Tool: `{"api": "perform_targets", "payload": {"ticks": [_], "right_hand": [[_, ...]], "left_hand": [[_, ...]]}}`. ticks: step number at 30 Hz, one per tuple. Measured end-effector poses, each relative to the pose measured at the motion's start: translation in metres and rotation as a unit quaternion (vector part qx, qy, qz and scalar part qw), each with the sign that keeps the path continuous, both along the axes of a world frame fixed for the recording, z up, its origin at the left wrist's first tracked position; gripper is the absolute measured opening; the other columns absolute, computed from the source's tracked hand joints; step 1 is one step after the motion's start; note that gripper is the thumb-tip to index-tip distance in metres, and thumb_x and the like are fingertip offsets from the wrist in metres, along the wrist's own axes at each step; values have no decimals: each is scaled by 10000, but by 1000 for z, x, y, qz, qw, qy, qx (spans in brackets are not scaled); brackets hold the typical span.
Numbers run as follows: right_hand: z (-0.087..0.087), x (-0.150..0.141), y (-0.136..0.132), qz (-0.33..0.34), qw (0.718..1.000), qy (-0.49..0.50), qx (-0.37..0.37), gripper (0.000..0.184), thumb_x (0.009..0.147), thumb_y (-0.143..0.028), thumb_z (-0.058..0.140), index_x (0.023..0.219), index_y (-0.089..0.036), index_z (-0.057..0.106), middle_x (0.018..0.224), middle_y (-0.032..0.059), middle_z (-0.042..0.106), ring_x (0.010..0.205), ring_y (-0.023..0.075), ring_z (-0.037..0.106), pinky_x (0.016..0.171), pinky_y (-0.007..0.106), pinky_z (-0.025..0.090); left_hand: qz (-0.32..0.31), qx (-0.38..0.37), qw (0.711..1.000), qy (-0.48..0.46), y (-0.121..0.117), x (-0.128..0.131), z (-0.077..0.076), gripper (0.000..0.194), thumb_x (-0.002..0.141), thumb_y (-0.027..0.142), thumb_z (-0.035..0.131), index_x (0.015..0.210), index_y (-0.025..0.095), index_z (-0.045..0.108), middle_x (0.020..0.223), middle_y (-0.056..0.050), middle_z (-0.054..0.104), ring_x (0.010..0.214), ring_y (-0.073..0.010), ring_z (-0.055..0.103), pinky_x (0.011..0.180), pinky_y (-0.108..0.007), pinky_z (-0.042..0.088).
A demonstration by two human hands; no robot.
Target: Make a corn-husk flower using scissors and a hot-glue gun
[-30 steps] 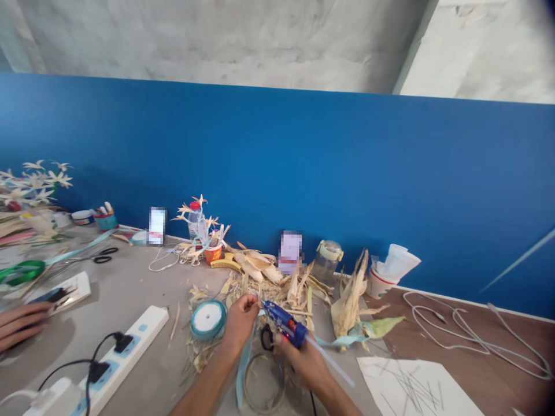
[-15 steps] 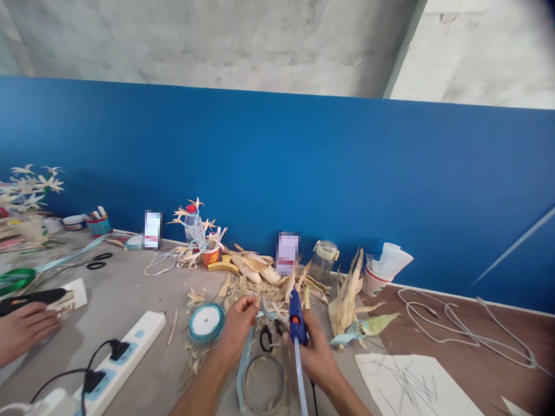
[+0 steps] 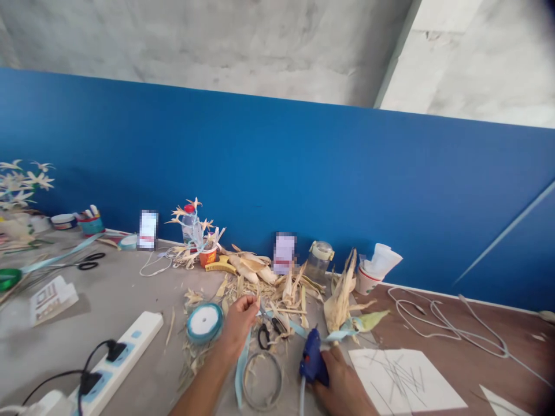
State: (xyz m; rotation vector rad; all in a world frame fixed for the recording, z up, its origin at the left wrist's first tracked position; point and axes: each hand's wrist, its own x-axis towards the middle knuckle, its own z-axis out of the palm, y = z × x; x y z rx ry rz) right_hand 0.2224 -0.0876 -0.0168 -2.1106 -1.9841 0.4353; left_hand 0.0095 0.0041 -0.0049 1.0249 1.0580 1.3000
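Note:
My left hand (image 3: 241, 319) is closed in a pinch above the husk scraps, with a small pale tip, perhaps a husk strip, showing at the fingertips. My right hand (image 3: 340, 378) is wrapped round the handle of a blue hot glue gun (image 3: 310, 357), whose nozzle points away from me and whose glue stick trails at the back. Between the hands lie black-handled scissors (image 3: 263, 336) and a ring of wire (image 3: 262, 381). A pale blue ribbon (image 3: 241, 378) runs beneath my left hand. Just left of it rests a ribbon spool (image 3: 205, 322).
Dried corn husks (image 3: 254, 268) are heaped behind my hands. A power strip (image 3: 124, 358) stands at left. White paper with thin wires (image 3: 407, 381) lies at right, a cable (image 3: 446, 326) beyond. Phones (image 3: 284, 253), a jar (image 3: 319, 260) and a paper cup (image 3: 368, 280) line the blue partition (image 3: 277, 167).
My right hand has moved the glue gun down and to the right, away from my left hand. Another person's hand and a black tool at far left have gone out of view.

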Motion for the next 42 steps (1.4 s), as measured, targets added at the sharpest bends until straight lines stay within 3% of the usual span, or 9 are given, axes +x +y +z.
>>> {"api": "perform_targets", "payload": {"ticks": [3,6,10,13,18,22,27,31,42], "right_hand": [[4,-1,-5,24,999,-24,-38,280,672,-215,523,937,-158,593,959,121,563,793,237,615,705,320,426],[21,2,-6,38,997,-40,-56,317,621,-256,595,927,-184,632,982,124,579,846,277,600,740,361,416],[49,3,4,62,993,77,57,251,743,-234,494,937,-210,651,942,97,622,871,242,583,792,350,396],[59,-13,25,85,954,268,104,236,798,-287,446,870,-199,653,871,70,647,830,219,581,750,319,415],[46,-60,65,66,865,490,83,202,706,-300,556,827,-165,644,688,14,621,599,146,524,586,264,401],[38,-80,82,43,813,578,58,212,641,-319,639,776,-156,648,594,-21,580,495,96,458,501,225,355],[41,-77,85,66,784,617,11,146,617,-276,656,682,-147,635,496,-54,517,444,65,408,477,203,309],[39,-74,85,80,776,625,-13,128,606,-260,656,663,-153,617,482,-63,511,435,59,406,471,196,291],[32,-74,84,109,812,572,31,53,656,-219,586,653,-166,589,534,-57,499,487,76,418,501,203,318]], "left_hand": [[5,-7,1000,-3,-1,2,4,203,640,340,620,646,164,520,553,77,392,471,-67,310,461,-204,257],[13,-10,1000,-8,-2,2,7,205,620,334,633,630,163,522,543,80,397,463,-63,314,456,-203,258],[-2,-8,1000,-16,-2,4,8,222,613,339,646,623,159,516,517,85,394,442,-55,306,451,-200,256],[-30,-15,999,-27,-4,5,7,255,601,362,665,616,164,505,498,90,378,425,-51,306,441,-200,239],[-76,-29,995,-49,-9,7,11,268,626,377,674,639,153,528,498,84,390,423,-44,309,436,-197,220],[-97,-55,990,-86,-13,7,19,285,606,369,704,613,151,520,492,75,417,412,-36,311,425,-190,217],[-132,-110,978,-121,-16,5,28,314,549,345,755,593,153,511,454,81,405,403,-29,304,430,-179,251],[-152,-130,973,-116,-17,2,28,297,558,322,754,594,164,506,445,80,408,396,-36,331,433,-188,267],[-139,-106,983,-62,-15,4,22,312,592,325,720,534,171,455,409,89,374,370,-36,294,415,-214,199]]}}
